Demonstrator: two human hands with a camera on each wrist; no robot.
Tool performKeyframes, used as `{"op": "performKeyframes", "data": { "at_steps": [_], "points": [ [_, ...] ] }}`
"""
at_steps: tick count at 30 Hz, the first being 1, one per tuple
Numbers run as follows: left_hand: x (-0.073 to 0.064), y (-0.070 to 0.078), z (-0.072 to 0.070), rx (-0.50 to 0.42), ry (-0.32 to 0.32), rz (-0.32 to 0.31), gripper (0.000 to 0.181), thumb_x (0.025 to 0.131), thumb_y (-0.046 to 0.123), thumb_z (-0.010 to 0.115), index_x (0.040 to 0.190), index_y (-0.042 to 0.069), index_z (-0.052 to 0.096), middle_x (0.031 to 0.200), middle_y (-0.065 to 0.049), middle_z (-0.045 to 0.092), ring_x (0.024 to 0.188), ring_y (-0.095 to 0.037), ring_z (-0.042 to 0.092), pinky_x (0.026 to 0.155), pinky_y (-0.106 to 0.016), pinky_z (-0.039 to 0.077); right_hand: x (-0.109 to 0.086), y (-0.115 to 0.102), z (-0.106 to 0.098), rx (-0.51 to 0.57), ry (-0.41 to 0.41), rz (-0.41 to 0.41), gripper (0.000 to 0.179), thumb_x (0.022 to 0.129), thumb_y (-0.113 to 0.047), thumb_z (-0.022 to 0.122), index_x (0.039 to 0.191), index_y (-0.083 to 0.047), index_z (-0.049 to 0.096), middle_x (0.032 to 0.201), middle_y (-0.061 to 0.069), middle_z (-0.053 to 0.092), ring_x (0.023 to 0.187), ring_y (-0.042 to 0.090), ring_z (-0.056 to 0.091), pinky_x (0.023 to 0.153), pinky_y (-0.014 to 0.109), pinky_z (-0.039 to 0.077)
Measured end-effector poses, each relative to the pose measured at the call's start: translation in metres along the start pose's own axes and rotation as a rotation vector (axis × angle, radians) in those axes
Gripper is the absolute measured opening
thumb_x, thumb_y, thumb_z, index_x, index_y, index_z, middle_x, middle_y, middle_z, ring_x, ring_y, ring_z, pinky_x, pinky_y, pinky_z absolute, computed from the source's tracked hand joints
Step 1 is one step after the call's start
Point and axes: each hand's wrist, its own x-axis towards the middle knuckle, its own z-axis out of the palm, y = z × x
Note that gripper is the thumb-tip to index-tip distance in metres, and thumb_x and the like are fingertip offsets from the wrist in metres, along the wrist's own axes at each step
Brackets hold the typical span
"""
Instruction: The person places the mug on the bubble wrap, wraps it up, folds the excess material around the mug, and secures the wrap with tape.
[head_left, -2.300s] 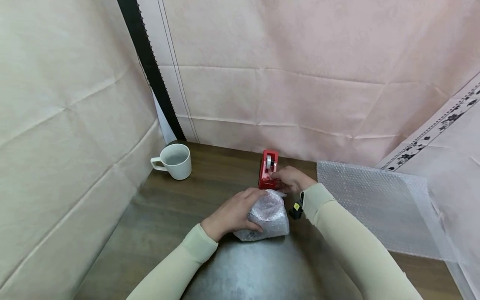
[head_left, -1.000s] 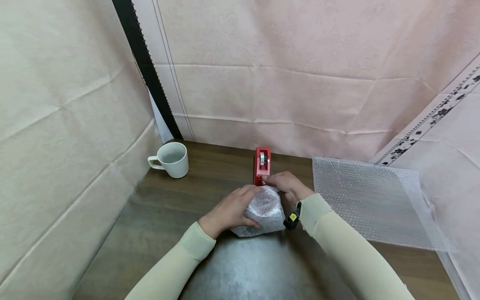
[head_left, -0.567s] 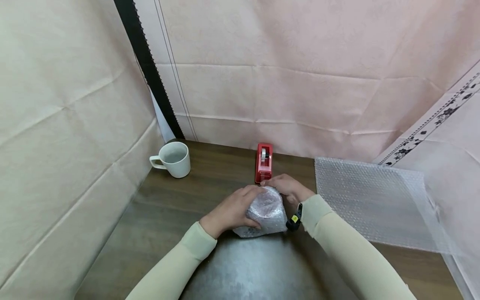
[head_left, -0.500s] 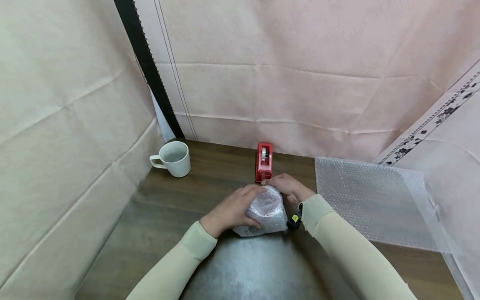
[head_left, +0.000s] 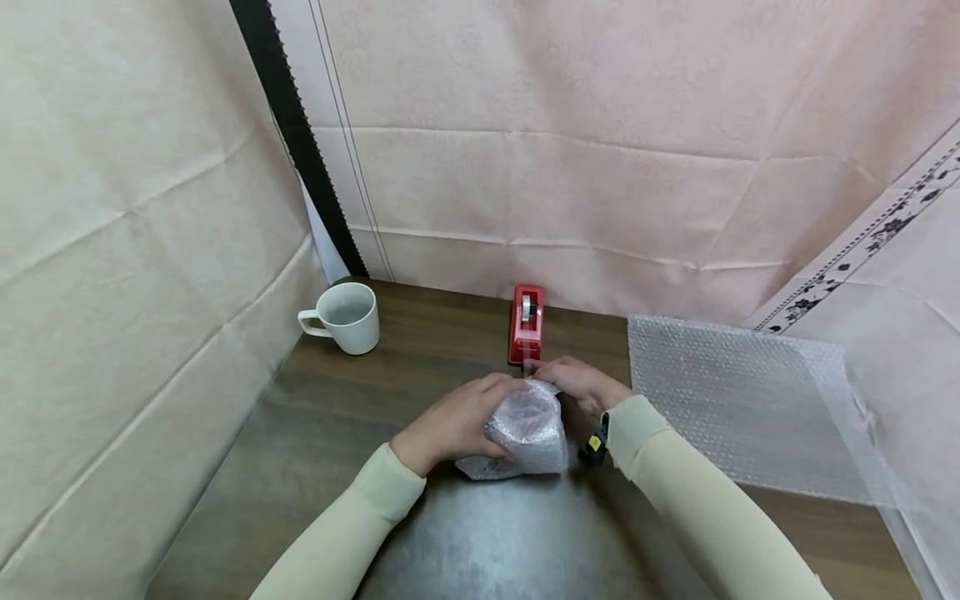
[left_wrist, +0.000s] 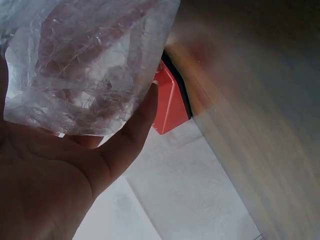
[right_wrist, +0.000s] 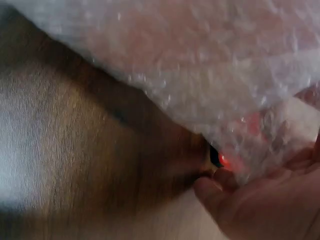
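A bubble-wrapped bundle (head_left: 529,429) sits on the table in front of the person; what is inside cannot be made out. The left hand (head_left: 459,421) grips its left side, with the thumb on the near side and the fingers over the far edge. Just beyond stands a red tape dispenser (head_left: 527,329). From its front a clear strip of tape (head_left: 527,357) runs down to the fingertips of the right hand (head_left: 581,383), which pinch it at the bundle's far edge. In the right wrist view, a flap of bubble wrap (right_wrist: 270,145) lies against that hand's fingers.
A white mug (head_left: 351,321) stands at the back left of the wooden table (head_left: 300,467). A flat sheet of bubble wrap (head_left: 742,408) lies at the right, beyond the right forearm. Cloth walls (head_left: 570,167) close off the back and sides.
The right hand has drawn back from the dispenser toward the bundle, and a strip of tape now shows between them. The left hand keeps its grip; the bundle has shifted slightly.
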Motion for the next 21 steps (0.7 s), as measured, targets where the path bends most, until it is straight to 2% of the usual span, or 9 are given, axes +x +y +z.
{"op": "performKeyframes", "data": {
  "at_steps": [5, 11, 14, 21],
  "points": [
    [-0.009, 0.002, -0.003, -0.003, -0.009, 0.002, 0.104, 0.08, 0.033, 0.107, 0.167, 0.02, 0.051, 0.164, -0.003, 0.06, 0.147, -0.023, 0.063, 0.125, -0.048, 0.055, 0.001, 0.003, 0.0, -0.021, -0.042, -0.037, 0.04, 0.111, -0.021, 0.057, 0.129, 0.007, 0.078, 0.19, 0.011, 0.024, 0.179, 0.043, 0.01, 0.143, 0.069, 0.008],
    [-0.02, 0.001, -0.006, -0.032, 0.0, 0.023, 0.103, 0.078, 0.03, 0.109, 0.164, 0.018, 0.053, 0.163, -0.002, 0.061, 0.145, -0.021, 0.065, 0.123, -0.048, 0.057, 0.0, 0.001, 0.006, 0.013, -0.063, -0.043, 0.023, 0.107, -0.018, 0.063, 0.104, -0.003, 0.081, 0.191, 0.013, 0.019, 0.179, 0.044, 0.004, 0.143, 0.072, 0.002],
    [-0.024, 0.0, -0.006, -0.045, -0.002, 0.033, 0.104, 0.077, 0.027, 0.109, 0.164, 0.018, 0.053, 0.163, -0.003, 0.061, 0.146, -0.022, 0.065, 0.123, -0.048, 0.057, 0.001, 0.002, 0.009, 0.016, -0.081, -0.04, 0.021, 0.106, -0.017, 0.063, 0.092, -0.009, 0.076, 0.192, 0.012, 0.016, 0.18, 0.044, -0.002, 0.142, 0.074, -0.002],
    [-0.028, -0.001, -0.005, -0.031, -0.003, 0.066, 0.105, 0.075, 0.03, 0.11, 0.163, 0.018, 0.054, 0.165, -0.002, 0.061, 0.151, -0.022, 0.062, 0.126, -0.047, 0.054, 0.001, 0.009, 0.012, -0.06, -0.094, -0.062, 0.02, 0.108, -0.015, 0.06, 0.09, -0.015, 0.069, 0.194, 0.009, 0.007, 0.176, 0.048, -0.022, 0.139, 0.075, -0.013]
  ]
}}
